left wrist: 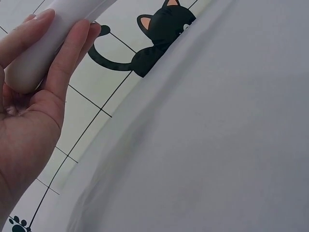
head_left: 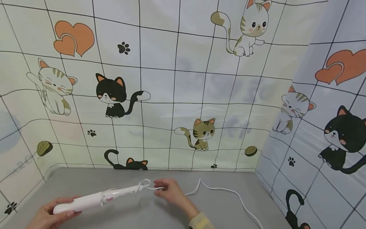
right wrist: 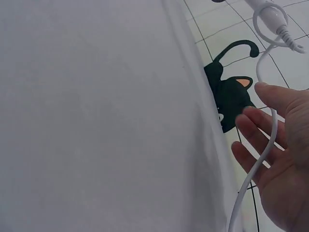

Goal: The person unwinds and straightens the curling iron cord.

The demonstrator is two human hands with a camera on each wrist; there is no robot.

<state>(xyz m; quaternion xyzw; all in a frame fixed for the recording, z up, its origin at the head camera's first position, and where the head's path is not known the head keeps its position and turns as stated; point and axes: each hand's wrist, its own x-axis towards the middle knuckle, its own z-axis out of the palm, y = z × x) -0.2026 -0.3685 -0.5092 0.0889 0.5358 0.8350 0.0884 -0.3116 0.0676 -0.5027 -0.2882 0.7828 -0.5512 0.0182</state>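
A white wand-shaped hair styling iron (head_left: 85, 201) is held above the grey surface, its thick rounded end to the left. My left hand (head_left: 54, 212) grips that thick end, thumb on the near side and fingers on the far side. In the left wrist view, the iron's rounded end (left wrist: 29, 72) lies against the fingers. The thin end carries a white power cord (head_left: 228, 190), looped once by the strain relief. My right hand (head_left: 174, 192) holds the cord loosely; in the right wrist view, the cord (right wrist: 270, 145) runs between thumb and curved fingers, across the palm.
A grey tabletop (head_left: 137, 213) lies beneath the hands. The cord trails over it to the right and out of the frame at the bottom. Behind and at both sides stand white grid-patterned walls (head_left: 160, 86) printed with cats, hearts and paw marks.
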